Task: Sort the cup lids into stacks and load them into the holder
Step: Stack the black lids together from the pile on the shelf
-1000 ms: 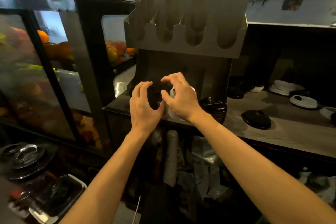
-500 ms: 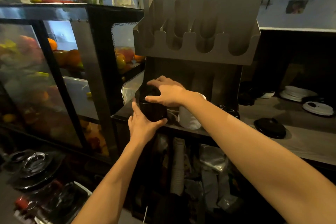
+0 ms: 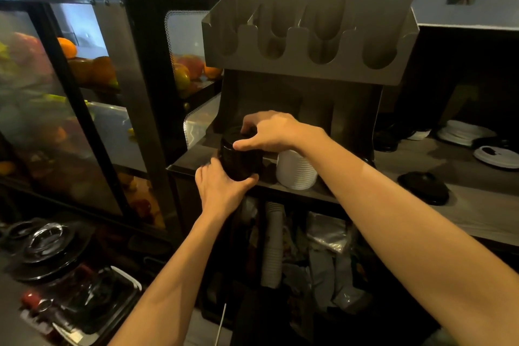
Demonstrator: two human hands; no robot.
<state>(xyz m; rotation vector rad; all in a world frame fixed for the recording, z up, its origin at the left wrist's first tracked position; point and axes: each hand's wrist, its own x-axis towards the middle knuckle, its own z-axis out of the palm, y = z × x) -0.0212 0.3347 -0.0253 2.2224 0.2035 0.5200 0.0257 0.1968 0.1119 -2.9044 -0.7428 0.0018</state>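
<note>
While the left hand [image 3: 222, 191] grips the stack of black plastic lids [image 3: 238, 161] from below, the right hand [image 3: 271, 132] clasps and half hides its top.

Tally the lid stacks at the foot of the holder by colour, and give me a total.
black lid stack, gripped by the left hand and right hand: 1
white lid stack, standing beside it: 1
Total: 2
</note>
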